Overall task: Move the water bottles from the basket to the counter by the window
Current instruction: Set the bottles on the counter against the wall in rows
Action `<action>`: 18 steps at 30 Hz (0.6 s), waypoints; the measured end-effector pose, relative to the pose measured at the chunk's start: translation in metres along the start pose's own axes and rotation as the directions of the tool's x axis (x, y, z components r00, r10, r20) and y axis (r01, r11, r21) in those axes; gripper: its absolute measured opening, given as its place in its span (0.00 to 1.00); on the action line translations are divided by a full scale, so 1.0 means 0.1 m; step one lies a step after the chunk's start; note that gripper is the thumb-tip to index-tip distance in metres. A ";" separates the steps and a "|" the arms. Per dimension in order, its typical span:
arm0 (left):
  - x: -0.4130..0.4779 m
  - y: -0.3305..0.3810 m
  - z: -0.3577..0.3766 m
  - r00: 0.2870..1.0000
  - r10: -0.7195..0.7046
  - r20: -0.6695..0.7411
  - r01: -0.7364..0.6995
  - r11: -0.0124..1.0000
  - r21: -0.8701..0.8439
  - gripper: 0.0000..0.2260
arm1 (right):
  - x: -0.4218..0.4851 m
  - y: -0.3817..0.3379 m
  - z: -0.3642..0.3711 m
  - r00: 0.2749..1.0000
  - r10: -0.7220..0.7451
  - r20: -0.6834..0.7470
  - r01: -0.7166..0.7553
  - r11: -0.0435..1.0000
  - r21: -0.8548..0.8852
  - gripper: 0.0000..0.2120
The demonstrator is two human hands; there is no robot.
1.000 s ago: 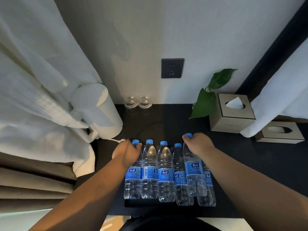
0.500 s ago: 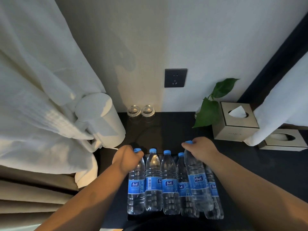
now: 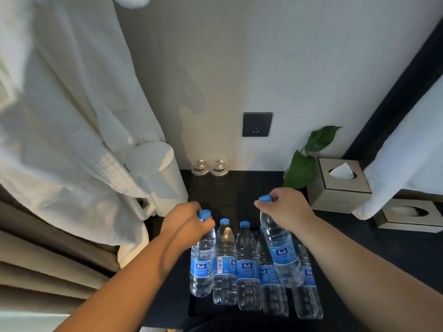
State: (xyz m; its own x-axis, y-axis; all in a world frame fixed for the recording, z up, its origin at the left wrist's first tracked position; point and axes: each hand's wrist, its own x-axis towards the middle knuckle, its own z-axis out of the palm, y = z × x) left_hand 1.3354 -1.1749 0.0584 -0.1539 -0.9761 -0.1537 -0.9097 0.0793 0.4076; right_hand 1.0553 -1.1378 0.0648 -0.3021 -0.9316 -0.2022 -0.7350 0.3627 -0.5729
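Note:
Several clear water bottles with blue caps and blue labels stand in a row in a dark basket (image 3: 199, 310) at the front of the black counter (image 3: 374, 238). My left hand (image 3: 184, 222) grips the neck of the leftmost bottle (image 3: 202, 259), which sits slightly higher than its neighbours. My right hand (image 3: 285, 208) grips the neck of another bottle (image 3: 280, 255), lifted above the row and tilted. Two bottles (image 3: 225, 262) (image 3: 247, 267) stand between them; others are partly hidden behind the raised one.
A white kettle (image 3: 155, 173) stands at the left under a hanging white robe (image 3: 62, 130). Two upturned glasses (image 3: 210, 167) sit by the wall below a dark socket (image 3: 257, 124). A leafy plant (image 3: 304, 164) and two tissue boxes (image 3: 340, 183) (image 3: 407, 215) stand at the right.
Both hands have risen with their bottles; the right one is now clear above the row and tilted. The camera view has tipped upward a little.

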 end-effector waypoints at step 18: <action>0.16 0.32 -0.42 0.961 0.148 -0.234 -0.154 0.988 -0.007 0.12 | -0.10 -0.37 -0.39 0.952 -0.187 -0.243 0.179 0.982 -0.055 0.15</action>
State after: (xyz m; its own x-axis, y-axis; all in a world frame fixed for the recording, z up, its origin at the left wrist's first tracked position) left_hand 1.3205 -1.1967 0.1069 -0.1923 -0.9736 0.1231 -0.8726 0.2270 0.4324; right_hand 1.0617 -1.1407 0.1188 -0.2978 -0.9485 0.1082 -0.8093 0.1907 -0.5555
